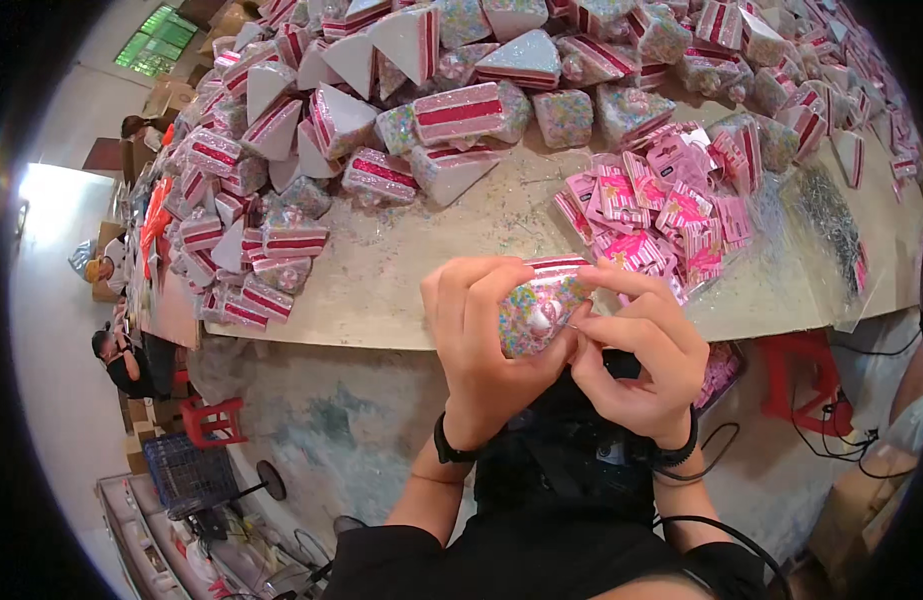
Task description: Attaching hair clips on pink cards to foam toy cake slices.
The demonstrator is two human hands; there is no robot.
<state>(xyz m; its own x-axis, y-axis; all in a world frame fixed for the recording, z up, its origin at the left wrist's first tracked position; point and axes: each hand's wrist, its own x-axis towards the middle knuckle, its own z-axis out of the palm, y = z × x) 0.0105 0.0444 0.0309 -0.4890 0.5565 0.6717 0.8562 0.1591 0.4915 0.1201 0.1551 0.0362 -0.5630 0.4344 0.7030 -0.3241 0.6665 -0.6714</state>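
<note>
Just over the table's near edge, my left hand point(471, 325) is wrapped round a toy cake slice point(533, 318) with a sprinkle-covered face and pink-and-white striped layers. My right hand point(641, 345) is at the slice's right side, its index finger reaching to the top edge. Thumb and fingers pinch together there; whatever lies between them is too small to make out. Beyond my right hand is a heap of pink printed cards point(646, 215). A large pile of similar cake slices point(459, 112) covers the far and left parts of the table point(381, 275).
Dark thin strands in clear plastic point(826, 225) lie on the table's right. Red stools stand below, one at left point(211, 422) and one at right point(803, 378). Black cables point(726, 525) run near my right arm. Another person point(131, 365) is at far left, near a blue crate point(191, 475).
</note>
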